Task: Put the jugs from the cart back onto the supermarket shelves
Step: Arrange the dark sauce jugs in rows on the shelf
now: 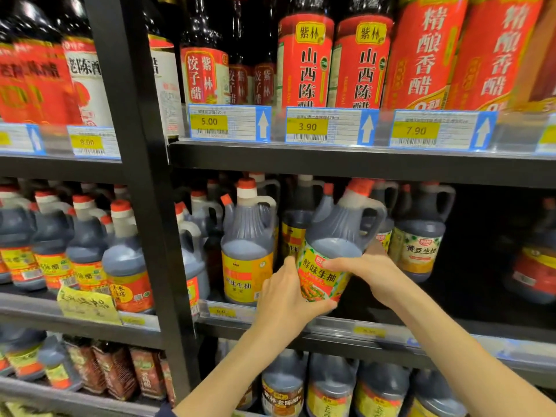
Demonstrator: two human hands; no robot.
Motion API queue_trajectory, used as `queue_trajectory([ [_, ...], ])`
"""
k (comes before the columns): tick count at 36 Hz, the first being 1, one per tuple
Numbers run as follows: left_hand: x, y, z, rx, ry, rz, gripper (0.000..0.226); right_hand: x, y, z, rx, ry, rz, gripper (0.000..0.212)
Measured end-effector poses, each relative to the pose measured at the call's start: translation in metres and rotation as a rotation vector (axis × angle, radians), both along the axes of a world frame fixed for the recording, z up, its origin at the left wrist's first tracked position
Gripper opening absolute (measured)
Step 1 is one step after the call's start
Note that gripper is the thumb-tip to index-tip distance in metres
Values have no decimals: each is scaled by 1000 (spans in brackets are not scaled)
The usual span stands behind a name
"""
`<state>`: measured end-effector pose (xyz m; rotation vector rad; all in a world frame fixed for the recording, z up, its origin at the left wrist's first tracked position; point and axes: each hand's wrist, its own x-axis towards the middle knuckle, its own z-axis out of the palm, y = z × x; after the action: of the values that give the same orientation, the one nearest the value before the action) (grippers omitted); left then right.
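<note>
One tilted jug point(337, 236), left hand point(282, 293) gripping its base; right hand point(370, 272) gripping its right side

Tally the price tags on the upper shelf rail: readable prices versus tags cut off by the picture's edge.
Readable price tags: 4 (8.00, 5.00, 3.90, 7.90)
Cut-off price tags: 2 (left edge, right edge)
Total: 6

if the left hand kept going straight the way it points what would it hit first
Likely the yellow-labelled jug at the back of the shelf gap, just past the tilted soy sauce jug that the left hand grips; its depth is unclear.
</note>
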<state>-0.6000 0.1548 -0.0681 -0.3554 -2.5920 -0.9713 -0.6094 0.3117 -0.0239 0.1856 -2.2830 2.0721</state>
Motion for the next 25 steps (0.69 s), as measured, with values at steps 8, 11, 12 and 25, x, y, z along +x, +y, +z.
queue_trajectory([
  [8, -2, -4, -1, -28, -102, 148, 84, -14, -16, 11, 275, 29, 204, 53],
  [11, -2, -4, -4, -28, -93, 160, 84, -20, -13, 11, 320, 60, 265, 50],
  [12, -2, -4, -5, -21, -86, 159, 83, -21, -11, 12, 340, 58, 286, 48],
  [25, 26, -50, -27, 376, 376, 146, 51, -21, 3, -6, 385, 44, 241, 101],
])
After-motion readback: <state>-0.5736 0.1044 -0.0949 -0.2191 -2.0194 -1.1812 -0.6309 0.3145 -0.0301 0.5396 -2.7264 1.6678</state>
